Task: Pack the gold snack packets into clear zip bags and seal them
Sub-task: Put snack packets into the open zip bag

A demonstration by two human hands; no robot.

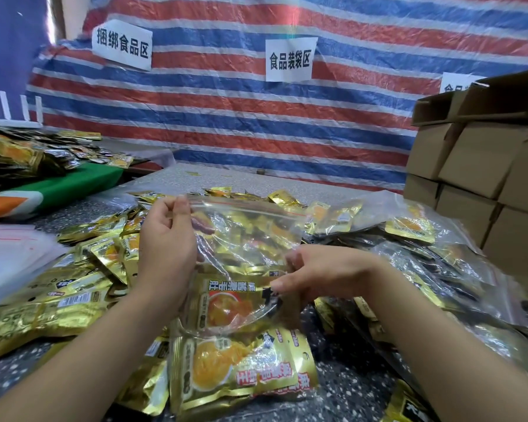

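I hold an empty clear zip bag [250,236] up above the table, its red-lined zip edge at the top. My left hand [165,239] grips the bag's left side, thumb near the zip and fingers behind the plastic. My right hand [320,272] pinches the bag's lower right part. Under the bag lie gold snack packets with an orange picture [226,303], and a larger one [241,370] lies nearer to me. Many more gold packets [83,287] are strewn over the speckled table [357,388].
Stacked cardboard boxes [482,166] stand at the right. Filled clear bags [439,254] lie in front of them. A pile of flat empty zip bags [9,254] lies at the left edge. Another heap of gold packets [19,153] sits on a green cloth at the back left. A striped tarp hangs behind.
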